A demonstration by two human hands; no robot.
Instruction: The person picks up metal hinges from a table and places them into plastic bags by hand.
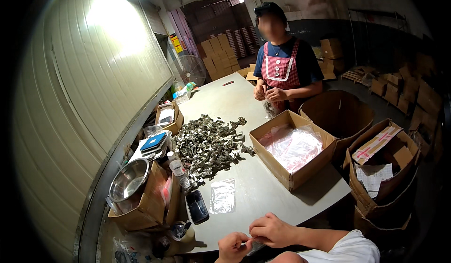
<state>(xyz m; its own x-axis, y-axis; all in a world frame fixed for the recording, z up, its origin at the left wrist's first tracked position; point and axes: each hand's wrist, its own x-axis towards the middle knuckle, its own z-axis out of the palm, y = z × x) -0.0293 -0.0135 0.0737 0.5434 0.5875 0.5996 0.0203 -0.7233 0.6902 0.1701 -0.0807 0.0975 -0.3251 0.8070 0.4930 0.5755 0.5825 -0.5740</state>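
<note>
A piece of clear plastic is low in front of you, just beneath your fingertips at the near edge of the table. Your left hand is curled, with thumb and forefinger close together beside the plastic; you cover too much of it to tell whether they grip it. Your right hand reaches across so its fingertips meet the left ones, bunched together over the plastic, though their exact grip is hidden too.

Just beyond your hands, a flat clear bag lies on the table, with a black tray to its left. Past them you have a wide heap of small metal parts, and a clear bottle stands at its near left side. Farther left, a metal bowl sits tilted at an open cardboard box.

To the right of the heap, a larger cardboard box holds many clear bags. Across the table from you, a person in a red checked apron holds a filled clear bag in both hands.
</note>
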